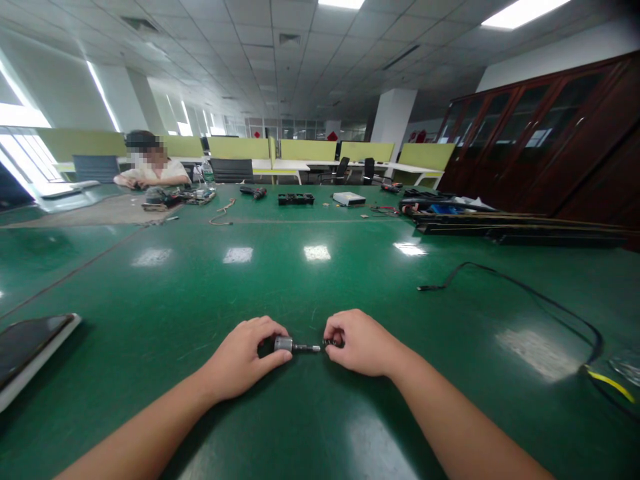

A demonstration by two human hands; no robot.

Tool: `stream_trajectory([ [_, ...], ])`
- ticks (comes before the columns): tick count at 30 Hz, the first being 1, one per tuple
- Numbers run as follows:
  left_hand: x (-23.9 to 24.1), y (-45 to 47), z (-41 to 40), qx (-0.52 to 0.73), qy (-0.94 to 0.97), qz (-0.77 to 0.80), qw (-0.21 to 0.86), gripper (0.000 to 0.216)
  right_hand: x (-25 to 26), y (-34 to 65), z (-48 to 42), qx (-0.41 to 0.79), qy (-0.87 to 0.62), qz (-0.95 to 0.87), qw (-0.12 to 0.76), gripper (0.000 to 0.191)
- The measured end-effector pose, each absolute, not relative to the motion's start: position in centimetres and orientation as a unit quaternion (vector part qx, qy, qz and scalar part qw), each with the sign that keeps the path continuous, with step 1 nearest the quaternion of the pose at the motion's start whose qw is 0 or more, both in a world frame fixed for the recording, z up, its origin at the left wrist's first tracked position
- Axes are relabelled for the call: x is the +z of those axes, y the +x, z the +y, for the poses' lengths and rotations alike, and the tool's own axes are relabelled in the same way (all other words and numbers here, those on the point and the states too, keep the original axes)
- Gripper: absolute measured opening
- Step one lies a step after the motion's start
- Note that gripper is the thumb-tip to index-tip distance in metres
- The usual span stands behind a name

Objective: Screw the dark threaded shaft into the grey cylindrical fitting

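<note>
My left hand point(245, 357) is closed around a small silver metal cylinder with a thin shaft point(295, 346) that sticks out to the right, low over the green table point(320, 280). My right hand point(360, 343) is closed in a pinch on a small dark part point(331, 343) right at the tip of that shaft. The two hands sit close together near the table's front edge. What the dark part is I cannot make out.
A flat tablet-like device point(30, 347) lies at the left edge. A black cable point(525, 293) runs across the right side to a yellow wire point(613, 383). Far back, another person point(150, 170) sits among tools, a black tray point(296, 198), a white box point(349, 198) and long dark panels point(520, 227).
</note>
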State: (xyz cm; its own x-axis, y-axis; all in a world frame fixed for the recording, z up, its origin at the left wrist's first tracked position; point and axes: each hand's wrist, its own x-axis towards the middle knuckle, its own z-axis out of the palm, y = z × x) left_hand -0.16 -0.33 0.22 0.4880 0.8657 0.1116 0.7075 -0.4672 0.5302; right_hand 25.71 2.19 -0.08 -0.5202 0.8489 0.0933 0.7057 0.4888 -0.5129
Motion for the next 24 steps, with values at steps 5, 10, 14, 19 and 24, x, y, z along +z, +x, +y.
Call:
stream_trajectory([
  [5,0.3,-0.1,-0.3,0.184,0.837,0.47,0.212,0.021,-0.1,25.9,2.2,0.226,-0.456,-0.844,0.167,0.009],
  [10,0.2,-0.1,-0.3,0.186,0.837,0.469,0.21,0.02,-0.3,25.4,1.9,0.248,-0.417,-0.857,0.175,0.008],
  [14,0.2,-0.1,-0.3,0.19,0.839,0.465,0.208,0.02,-0.4,25.0,1.7,0.244,-0.406,-0.861,0.185,0.006],
  [19,0.2,-0.2,-0.3,0.194,0.84,0.462,0.208,0.02,-0.6,23.9,1.3,0.258,-0.38,-0.858,0.23,0.014],
  [24,0.1,-0.3,-0.2,0.193,0.841,0.46,0.21,0.018,-1.0,22.7,1.1,0.29,-0.365,-0.839,0.281,0.031],
])
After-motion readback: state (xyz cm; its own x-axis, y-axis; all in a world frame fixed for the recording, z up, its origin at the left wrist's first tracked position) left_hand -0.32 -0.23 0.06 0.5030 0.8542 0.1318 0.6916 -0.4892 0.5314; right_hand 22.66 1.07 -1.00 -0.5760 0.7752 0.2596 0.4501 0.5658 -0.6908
